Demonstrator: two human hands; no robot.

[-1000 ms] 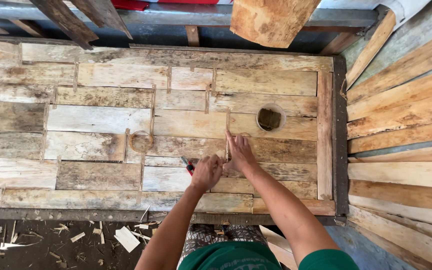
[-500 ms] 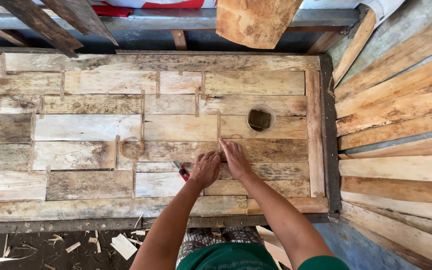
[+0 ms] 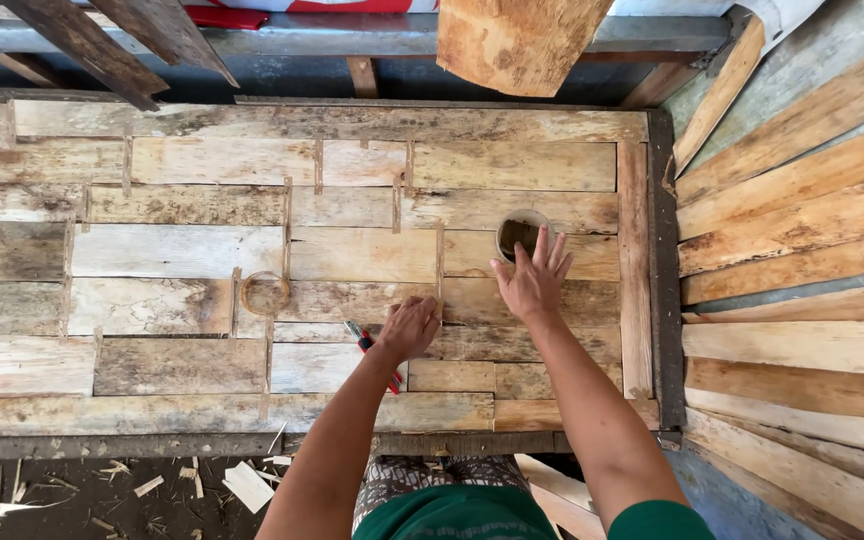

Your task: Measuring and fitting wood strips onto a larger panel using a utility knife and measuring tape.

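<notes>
While the left hand (image 3: 408, 328) is closed around a red-handled tool (image 3: 370, 350) at 6 o'clock on the plank surface (image 3: 182, 250), the right hand (image 3: 530, 282) lies open, flat beside the cup (image 3: 520, 234) at 3. Tool looks light and stiff, best held by its handle.

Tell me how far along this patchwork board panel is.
Done: the wooden panel is filled with fitted boards and thin strips between them, inside a dark frame. In hand: the left hand grips a red-handled tool at a seam; the right hand lies flat beside the round hole. Left: that hole is open, and the ring mark is uncut.
</notes>
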